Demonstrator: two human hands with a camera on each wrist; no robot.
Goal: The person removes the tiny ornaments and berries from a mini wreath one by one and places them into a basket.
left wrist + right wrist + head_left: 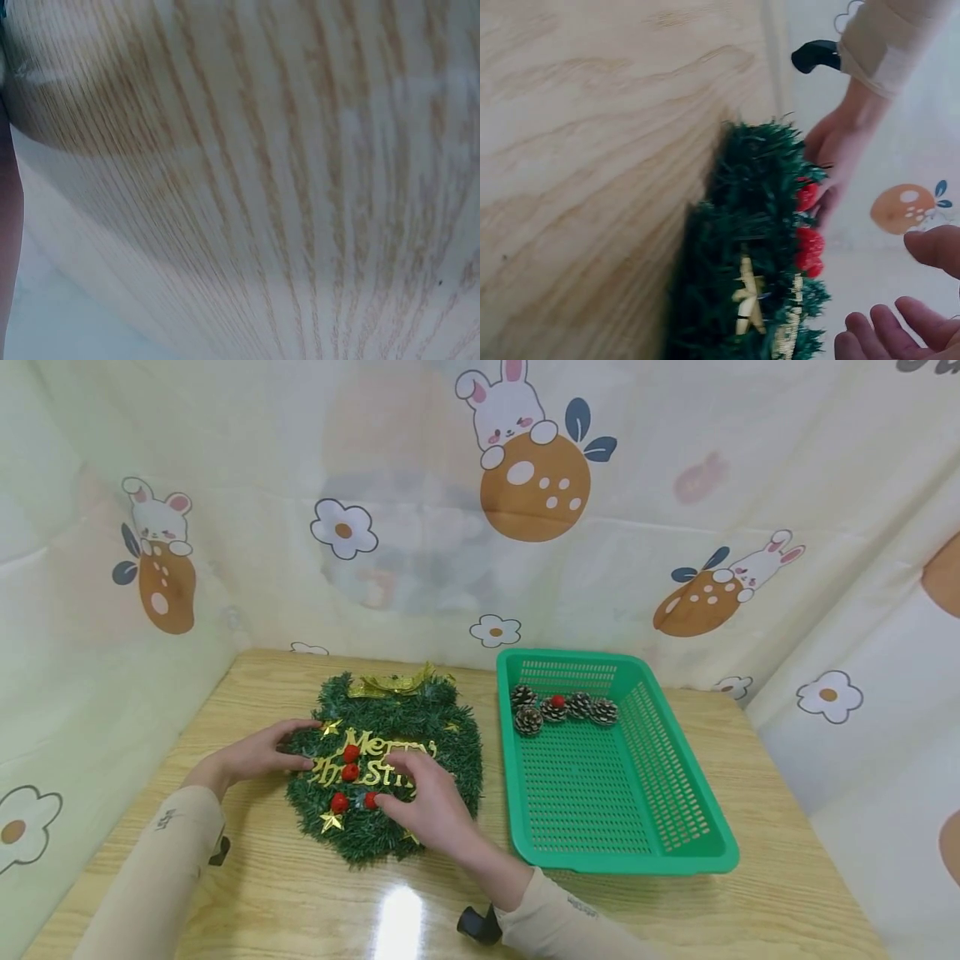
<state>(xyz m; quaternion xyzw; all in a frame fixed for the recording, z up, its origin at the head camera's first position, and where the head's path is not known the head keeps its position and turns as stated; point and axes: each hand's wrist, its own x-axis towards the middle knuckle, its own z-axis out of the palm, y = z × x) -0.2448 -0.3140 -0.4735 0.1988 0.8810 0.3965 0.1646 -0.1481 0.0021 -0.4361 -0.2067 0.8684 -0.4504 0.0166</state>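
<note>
A green tinsel wreath (467, 760) lies on the table, carrying gold "Merry Christmas" lettering (358, 745), gold stars (331, 821) and a gold bow (390, 683). Several red berries (340, 802) sit on its left and lower part. My left hand (258, 753) rests at the wreath's left edge, thumb and fingers spread apart. Over the lower right of the wreath is my right hand (435, 802), its thumb tip beside a red berry (371, 800). In the right wrist view its loosely bent fingers (885, 330) hold nothing and stand apart from the wreath (757, 165).
To the right of the wreath stands a green plastic basket (731, 852). Several pine cones (603, 712) lie in its far left corner, with a red berry (558, 701) among them. A printed curtain (420, 593) hangs behind the wooden table (780, 843). The left wrist view shows mostly wood grain.
</note>
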